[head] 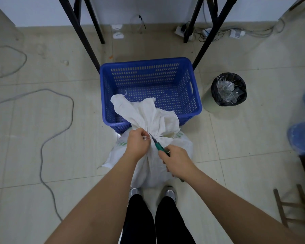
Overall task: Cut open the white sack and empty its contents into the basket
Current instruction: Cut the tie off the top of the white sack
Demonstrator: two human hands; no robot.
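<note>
The white sack (153, 155) stands upright on the tiled floor (42, 155), just in front of the person's shoes (170, 192) and touching the near wall of the blue basket (195, 95). Its neck is gathered and tied; the loose top flops forward over the basket's near rim. Green printing shows on the sack's shoulders at both sides of the neck, too creased and small to read. No other writing or brand is legible anywhere in view.

The left hand (138, 143) pinches the white tie string (145, 137) at the neck, fingers curled round it. The right hand (176, 161) grasps a green-handled cutting tool (158, 147); its dark tip lies against the tie, just beside the left fingers.

The basket's slotted floor shows bare blue plastic.

To the right of the basket stands a round bin with a black liner (228, 88) holding clear wrappers and white strips. Grey cable (48, 138) trails across the floor at left. Black desk legs (81, 32) rise behind the basket.
</note>
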